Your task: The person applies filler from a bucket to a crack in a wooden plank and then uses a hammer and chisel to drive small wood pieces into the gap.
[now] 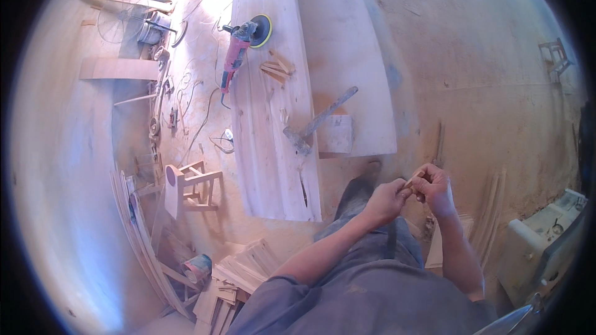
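Note:
In front of my body, to the right of the long board's near end, my two hands meet. My left hand and my right hand are both closed on a small, thin piece of wood, which the fingers partly hide. Left of them lies a long pale wooden board with a dark split near its end. A hammer rests across the board's right edge. Farther up the board are several small wood wedges and a red angle grinder with a round, yellow-rimmed pad.
A second pale panel lies right of the board, with a white box on it. At left stand a small wooden stool and a paint can by stacked wood strips. Cords trail along the floor.

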The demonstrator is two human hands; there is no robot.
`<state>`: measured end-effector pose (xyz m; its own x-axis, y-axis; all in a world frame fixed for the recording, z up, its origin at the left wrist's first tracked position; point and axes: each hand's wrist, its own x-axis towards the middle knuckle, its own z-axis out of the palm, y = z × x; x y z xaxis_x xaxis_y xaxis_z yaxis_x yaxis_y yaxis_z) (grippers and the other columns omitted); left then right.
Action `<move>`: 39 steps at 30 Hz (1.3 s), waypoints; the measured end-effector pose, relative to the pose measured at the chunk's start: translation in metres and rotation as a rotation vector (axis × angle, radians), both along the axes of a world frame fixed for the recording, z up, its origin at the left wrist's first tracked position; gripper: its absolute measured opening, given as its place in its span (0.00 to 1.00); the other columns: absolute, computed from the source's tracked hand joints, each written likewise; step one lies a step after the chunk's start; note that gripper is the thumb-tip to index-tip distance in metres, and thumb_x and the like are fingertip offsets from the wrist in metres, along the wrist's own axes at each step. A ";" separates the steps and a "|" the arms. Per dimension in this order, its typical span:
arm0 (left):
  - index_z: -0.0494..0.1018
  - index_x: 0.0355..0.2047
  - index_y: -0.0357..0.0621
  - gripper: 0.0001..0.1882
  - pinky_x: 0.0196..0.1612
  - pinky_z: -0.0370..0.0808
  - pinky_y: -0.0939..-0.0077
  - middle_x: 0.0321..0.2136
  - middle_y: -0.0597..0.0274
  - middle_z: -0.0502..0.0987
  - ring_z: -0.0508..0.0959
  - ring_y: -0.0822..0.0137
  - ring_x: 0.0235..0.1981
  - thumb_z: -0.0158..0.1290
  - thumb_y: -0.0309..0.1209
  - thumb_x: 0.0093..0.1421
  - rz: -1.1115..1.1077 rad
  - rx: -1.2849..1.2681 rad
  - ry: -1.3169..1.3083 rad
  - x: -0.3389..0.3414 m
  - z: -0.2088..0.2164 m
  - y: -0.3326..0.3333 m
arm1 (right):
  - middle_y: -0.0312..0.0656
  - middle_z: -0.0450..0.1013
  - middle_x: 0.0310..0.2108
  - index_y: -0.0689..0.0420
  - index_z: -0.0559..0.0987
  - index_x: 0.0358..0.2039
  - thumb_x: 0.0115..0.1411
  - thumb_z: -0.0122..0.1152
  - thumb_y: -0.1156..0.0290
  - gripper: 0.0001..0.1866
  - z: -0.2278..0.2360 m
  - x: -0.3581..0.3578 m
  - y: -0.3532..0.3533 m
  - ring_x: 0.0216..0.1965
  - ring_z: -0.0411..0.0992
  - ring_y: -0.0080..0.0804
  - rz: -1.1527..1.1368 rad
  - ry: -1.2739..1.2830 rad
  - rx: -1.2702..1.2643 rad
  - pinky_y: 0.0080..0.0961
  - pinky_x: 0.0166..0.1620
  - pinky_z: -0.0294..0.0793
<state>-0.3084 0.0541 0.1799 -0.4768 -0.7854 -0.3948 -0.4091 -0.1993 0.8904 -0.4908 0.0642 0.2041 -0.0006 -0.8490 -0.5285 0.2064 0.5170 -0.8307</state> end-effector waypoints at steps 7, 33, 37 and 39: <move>0.77 0.33 0.33 0.19 0.29 0.68 0.68 0.19 0.60 0.70 0.68 0.72 0.24 0.55 0.41 0.70 0.021 0.129 0.094 -0.036 0.005 -0.069 | 0.35 0.73 0.22 0.59 0.77 0.35 0.69 0.57 0.69 0.08 0.013 -0.030 -0.047 0.19 0.68 0.18 -0.006 0.150 0.029 0.17 0.22 0.65; 0.82 0.30 0.32 0.12 0.31 0.76 0.61 0.22 0.53 0.82 0.82 0.61 0.24 0.59 0.32 0.53 1.487 0.041 -0.548 0.170 -0.221 -0.329 | 0.36 0.72 0.24 0.58 0.75 0.41 0.63 0.58 0.72 0.07 -0.151 -0.319 -0.159 0.20 0.70 0.22 0.301 0.534 0.448 0.21 0.21 0.68; 0.81 0.29 0.32 0.11 0.29 0.75 0.62 0.20 0.55 0.80 0.80 0.63 0.23 0.60 0.31 0.52 1.615 -0.007 -0.488 0.178 -0.229 -0.384 | 0.35 0.71 0.21 0.56 0.75 0.38 0.63 0.57 0.70 0.05 -0.196 -0.378 -0.174 0.18 0.69 0.23 0.262 0.594 0.364 0.21 0.20 0.66; 0.80 0.29 0.31 0.11 0.29 0.75 0.62 0.20 0.55 0.80 0.79 0.63 0.22 0.61 0.30 0.51 1.684 -0.068 -0.463 0.175 -0.234 -0.418 | 0.35 0.69 0.19 0.56 0.74 0.38 0.62 0.57 0.70 0.05 -0.217 -0.431 -0.165 0.17 0.68 0.23 0.313 0.685 0.355 0.21 0.19 0.66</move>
